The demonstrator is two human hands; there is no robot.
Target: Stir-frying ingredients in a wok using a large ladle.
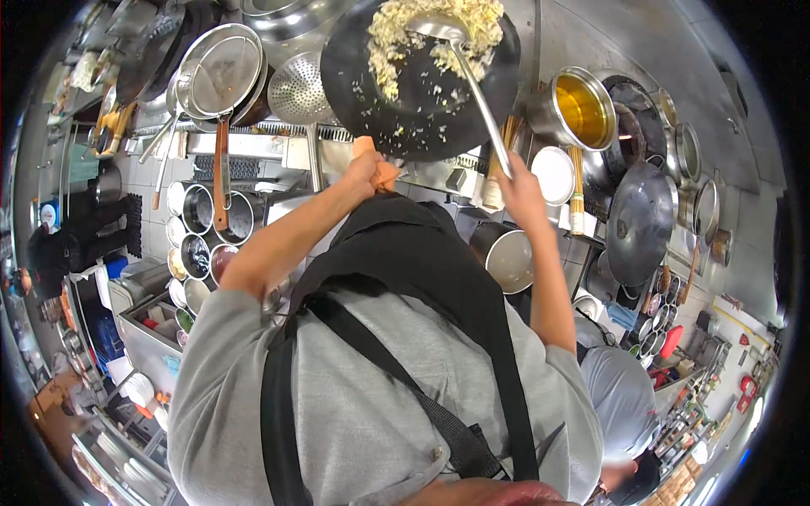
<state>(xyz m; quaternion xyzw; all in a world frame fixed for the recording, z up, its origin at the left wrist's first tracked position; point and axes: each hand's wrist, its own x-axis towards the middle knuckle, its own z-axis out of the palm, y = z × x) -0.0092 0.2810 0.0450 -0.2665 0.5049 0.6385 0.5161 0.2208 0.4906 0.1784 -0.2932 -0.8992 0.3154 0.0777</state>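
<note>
A large black wok (346, 80) is at the top of the view, with yellowish fried rice (396, 46) piled along its far side and loose grains scattered over its near side. My left hand (364, 171) is closed at the wok's near rim around an orange cloth (387, 174); the grip covers whatever handle is there. A long metal ladle (483, 99) slants from the rice down to my right hand (521, 194), whose fingers wrap its handle end. The ladle's bowl rests in the rice, face partly hidden.
Left of the wok hang a perforated skimmer (299, 88) and a wire strainer (221, 72). On the right stand a pot of amber liquid (580, 110), a white bowl (553, 175) and a dark round lid (639, 223). Another person (620, 401) is behind me at lower right.
</note>
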